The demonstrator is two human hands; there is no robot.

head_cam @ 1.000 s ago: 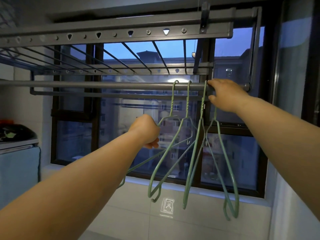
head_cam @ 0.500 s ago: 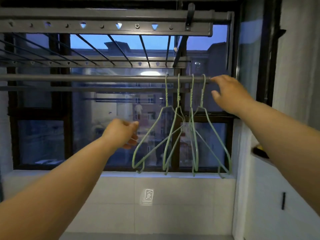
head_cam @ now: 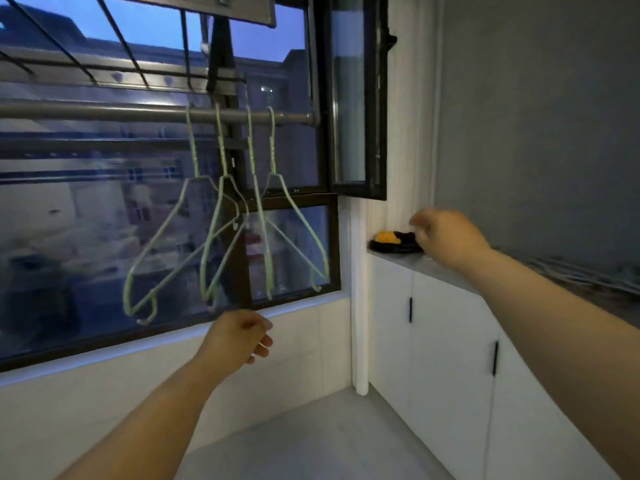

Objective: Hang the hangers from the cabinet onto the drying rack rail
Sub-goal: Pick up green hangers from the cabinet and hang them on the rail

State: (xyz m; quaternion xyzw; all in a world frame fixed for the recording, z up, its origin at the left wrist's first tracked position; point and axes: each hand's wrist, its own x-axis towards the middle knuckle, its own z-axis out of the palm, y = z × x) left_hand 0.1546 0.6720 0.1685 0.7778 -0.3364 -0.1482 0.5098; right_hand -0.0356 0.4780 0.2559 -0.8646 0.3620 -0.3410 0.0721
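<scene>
Several pale green wire hangers [head_cam: 221,233] hang by their hooks from the grey drying rack rail [head_cam: 104,111] in front of the window. Both of my hands are off them. My left hand [head_cam: 239,336] hovers below the hangers with loosely curled fingers and holds nothing. My right hand [head_cam: 445,237] is out to the right over the top of the white cabinet [head_cam: 446,327], empty, fingers relaxed. More hangers [head_cam: 585,277] lie blurred on the cabinet top at the far right.
A dark dish with something yellow in it [head_cam: 394,241] sits on the cabinet's near end, just left of my right hand. An open black window sash [head_cam: 356,98] juts inward above it. Upper rack bars [head_cam: 138,46] run overhead. A white pipe [head_cam: 358,306] stands in the corner.
My right hand let go of the rail and swung down right to the cabinet top. My left hand dropped below the hangers. The view turned right, and the hangers now hang free.
</scene>
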